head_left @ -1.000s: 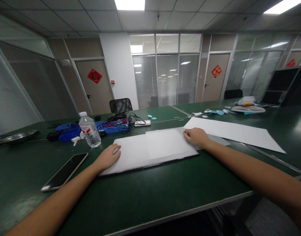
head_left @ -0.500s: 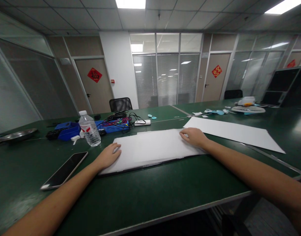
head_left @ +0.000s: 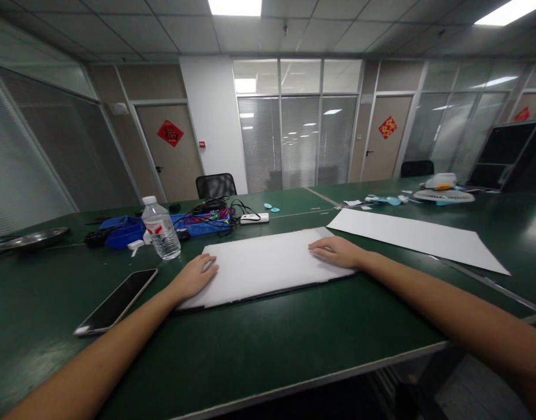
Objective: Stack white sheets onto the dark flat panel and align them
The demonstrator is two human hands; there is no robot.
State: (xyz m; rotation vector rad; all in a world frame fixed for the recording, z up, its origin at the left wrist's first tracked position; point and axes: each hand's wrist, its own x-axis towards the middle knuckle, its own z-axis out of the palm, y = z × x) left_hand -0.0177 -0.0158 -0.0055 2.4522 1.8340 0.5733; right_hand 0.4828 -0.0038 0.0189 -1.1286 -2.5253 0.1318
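A flat white sheet (head_left: 263, 262) with a dark edge showing along its near side lies on the green table (head_left: 268, 344) before me. On its left end rests my left hand (head_left: 195, 277), open, fingers over the surface. Toward the right end, my right hand (head_left: 337, 252) lies flat on the white surface with its fingers stretched to the left. Neither hand grips anything. What the dark layer underneath is, I cannot make out.
Left of the sheet are a phone (head_left: 116, 302) and a water bottle (head_left: 161, 230). Behind lie blue trays (head_left: 123, 232) with cables and a white power strip (head_left: 254, 218). Another white sheet (head_left: 419, 239) is at right, with a white fan-like object (head_left: 443, 194) beyond. A metal pan (head_left: 35, 239) sits far left.
My right hand has slid left across the white sheet and flattened out. A white edge that stuck out behind the sheet no longer shows. My left hand has stayed nearly in place.
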